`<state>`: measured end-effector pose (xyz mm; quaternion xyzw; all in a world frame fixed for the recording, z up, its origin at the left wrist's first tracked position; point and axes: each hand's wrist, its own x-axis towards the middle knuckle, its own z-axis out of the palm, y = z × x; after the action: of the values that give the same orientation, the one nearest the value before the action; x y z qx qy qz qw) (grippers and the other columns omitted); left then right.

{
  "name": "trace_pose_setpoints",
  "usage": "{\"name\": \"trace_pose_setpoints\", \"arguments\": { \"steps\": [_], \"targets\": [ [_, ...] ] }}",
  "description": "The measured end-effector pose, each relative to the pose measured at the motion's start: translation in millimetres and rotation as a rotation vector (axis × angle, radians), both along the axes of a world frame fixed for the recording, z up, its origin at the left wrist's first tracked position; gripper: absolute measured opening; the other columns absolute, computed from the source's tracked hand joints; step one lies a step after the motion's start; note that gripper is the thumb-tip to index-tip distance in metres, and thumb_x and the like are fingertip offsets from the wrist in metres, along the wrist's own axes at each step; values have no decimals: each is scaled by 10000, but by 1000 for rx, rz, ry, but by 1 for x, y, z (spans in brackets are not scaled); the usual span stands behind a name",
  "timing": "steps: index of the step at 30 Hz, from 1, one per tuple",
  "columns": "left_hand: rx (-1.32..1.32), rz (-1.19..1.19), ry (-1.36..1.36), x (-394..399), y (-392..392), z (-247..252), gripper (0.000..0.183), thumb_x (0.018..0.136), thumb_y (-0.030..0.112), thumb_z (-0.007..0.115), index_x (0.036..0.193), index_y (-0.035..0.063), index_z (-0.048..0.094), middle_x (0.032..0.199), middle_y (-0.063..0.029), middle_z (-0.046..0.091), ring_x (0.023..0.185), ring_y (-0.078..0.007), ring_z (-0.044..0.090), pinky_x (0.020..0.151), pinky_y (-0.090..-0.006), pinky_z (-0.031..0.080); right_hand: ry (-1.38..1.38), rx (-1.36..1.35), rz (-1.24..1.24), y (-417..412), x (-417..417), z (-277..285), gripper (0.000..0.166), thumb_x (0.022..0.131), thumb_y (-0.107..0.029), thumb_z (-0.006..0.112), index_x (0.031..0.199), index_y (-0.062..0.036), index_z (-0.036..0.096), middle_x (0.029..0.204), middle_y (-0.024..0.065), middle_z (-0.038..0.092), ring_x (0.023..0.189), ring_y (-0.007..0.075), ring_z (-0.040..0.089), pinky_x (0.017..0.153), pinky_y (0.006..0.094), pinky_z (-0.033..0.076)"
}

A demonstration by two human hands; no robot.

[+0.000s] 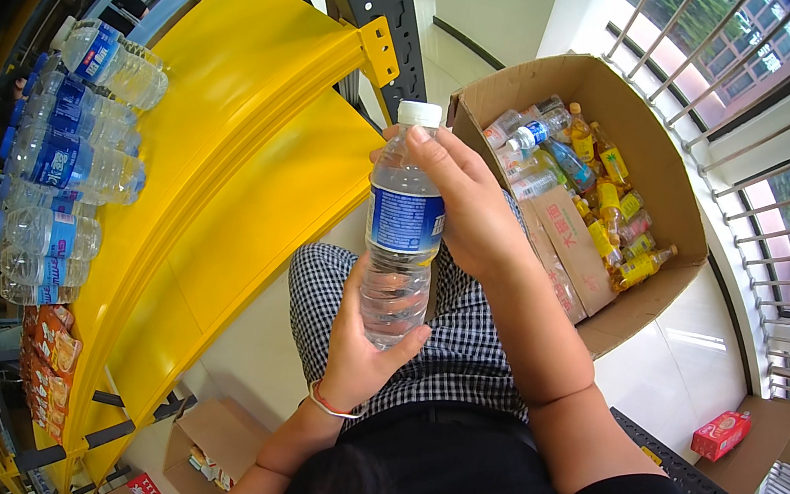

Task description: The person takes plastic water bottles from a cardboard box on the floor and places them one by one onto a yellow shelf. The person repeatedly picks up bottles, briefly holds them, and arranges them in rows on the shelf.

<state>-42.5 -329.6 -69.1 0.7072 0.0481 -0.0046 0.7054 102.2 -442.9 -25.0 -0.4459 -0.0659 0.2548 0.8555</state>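
Note:
Both my hands are on a clear plastic water bottle [398, 270] with a white cap [420, 113] and a blue label [404, 222]. It stands nearly upright in the view, in front of my lap. My left hand [368, 357] cups its lower end, thumb and fingers on either side of the base. Around the neck and shoulder, just below the cap, my right hand [466, 196] has its grip. Some of the right fingers are hidden behind the bottle.
To the left, yellow metal shelves [210, 107] hold several water bottles [73, 164] and orange snack packets [54, 358]. At right stands a large open cardboard box [532, 77] of mixed drink bottles [607, 193]. A dark upright post [396, 20] rises between them. Railings [780, 256] line the windows.

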Motion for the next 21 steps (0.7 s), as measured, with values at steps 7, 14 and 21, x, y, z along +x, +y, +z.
{"name": "trace_pose_setpoints", "arguments": {
  "steps": [7, 14, 21],
  "targets": [
    [-564, -130, 188, 1, 16, 11, 900, 681, 364, 777, 1354, 10, 297, 1200, -137, 528, 1022, -226, 583, 849, -346, 502, -112, 55, 91, -4, 0, -11, 557, 941, -386, 499, 1342, -20, 375, 1177, 81, 544, 1060, 139, 520, 910, 282, 417],
    [-835, -184, 146, -3, 30, 18, 902, 683, 427, 758, 1348, 2, 320, 1261, -195, 481, 1010, -271, 590, 766, -389, 543, -169, -65, 236, 14, 6, 13, 627, 924, -419, 522, 1359, -6, 341, 1168, 86, 540, 1080, 141, 499, 905, 286, 412],
    [-620, -101, 69, 1, 52, 25, 912, 668, 437, 769, 1339, 10, 324, 1226, -176, 499, 1011, -266, 589, 796, -404, 543, -406, -309, 314, 38, 14, 53, 675, 922, -392, 540, 1393, 24, 292, 1160, 129, 555, 1038, 151, 522, 908, 279, 414]
  ]
}}
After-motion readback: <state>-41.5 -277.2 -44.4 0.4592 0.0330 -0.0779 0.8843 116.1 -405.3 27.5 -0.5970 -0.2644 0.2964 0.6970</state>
